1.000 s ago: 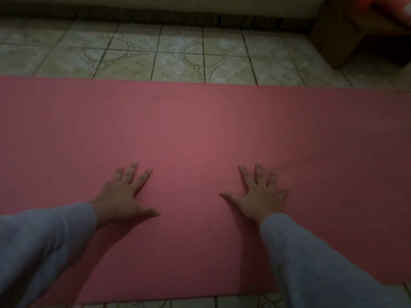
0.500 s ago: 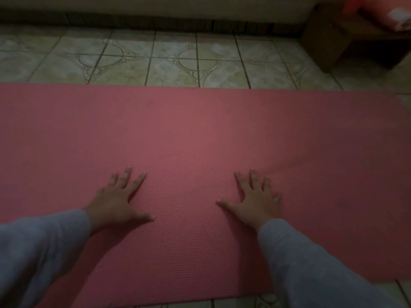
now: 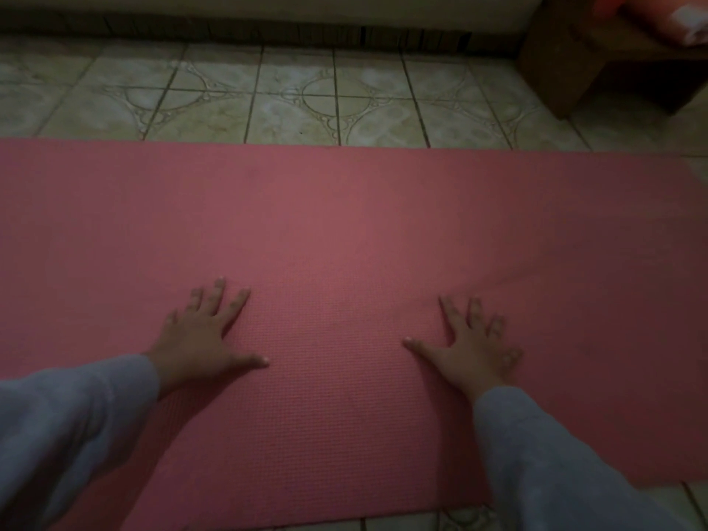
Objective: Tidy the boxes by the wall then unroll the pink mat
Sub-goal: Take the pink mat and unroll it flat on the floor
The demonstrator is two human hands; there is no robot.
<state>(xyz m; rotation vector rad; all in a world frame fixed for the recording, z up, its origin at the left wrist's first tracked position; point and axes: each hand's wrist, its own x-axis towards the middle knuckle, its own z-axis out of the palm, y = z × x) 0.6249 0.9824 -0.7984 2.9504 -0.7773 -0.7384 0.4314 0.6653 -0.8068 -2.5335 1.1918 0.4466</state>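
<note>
The pink mat [image 3: 344, 224] lies unrolled and flat across the tiled floor, running off the left edge of the view; its right end shows at the far right. My left hand [image 3: 203, 335] rests palm down on the mat with fingers spread. My right hand [image 3: 471, 350] presses flat on it too, fingers apart, about a forearm's length to the right. Both arms wear grey sleeves. A slight ripple rises in the mat just right of my right hand. No boxes are in view.
Patterned floor tiles [image 3: 306, 101] lie beyond the mat, ending at a dark skirting along the wall [image 3: 268, 30]. A dark wooden bench or low table [image 3: 574, 59] stands at the top right with an orange-pink bundle [image 3: 659, 13] on it.
The view has tilted down a little, so the mat's far edge sits lower in frame. Both hands stay flat on the mat, shifted slightly.
</note>
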